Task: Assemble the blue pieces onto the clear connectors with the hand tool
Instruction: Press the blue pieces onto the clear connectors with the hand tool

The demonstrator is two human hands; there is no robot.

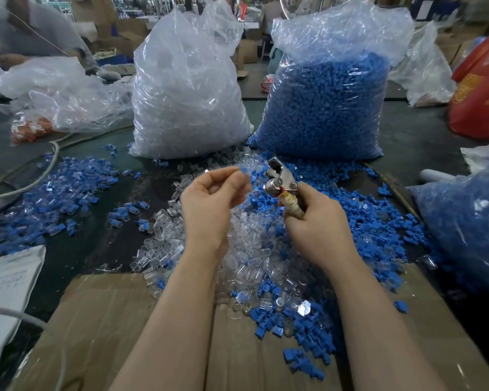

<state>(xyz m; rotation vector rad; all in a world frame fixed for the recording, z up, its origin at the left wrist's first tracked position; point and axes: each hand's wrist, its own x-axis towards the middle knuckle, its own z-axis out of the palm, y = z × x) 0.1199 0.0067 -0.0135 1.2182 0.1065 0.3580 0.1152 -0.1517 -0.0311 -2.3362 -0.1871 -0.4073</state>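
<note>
Two bare hands raised over parts pile, head view. Left hand (209, 204) fingers curled, tips pinching small blue piece (244, 171); clear connector with it too blurred to tell. Right hand (312, 218) wrapped round taped handle of hand tool (280, 179), metal head just beside left fingertips, jaws apparently parted.

Risk: small piece slipping from fingertips or seating crooked, since pinch is light and jaws narrow.

Beneath fingers: loose clear connectors (164, 230), loose blue pieces (378, 221). Beyond fingertips: bag of clear parts (187, 88), bag of blue parts (328, 105). Nothing blocks path.

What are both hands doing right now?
Left hand: pinching a small blue piece at the fingertips.
Right hand: gripping the hand tool.
</note>
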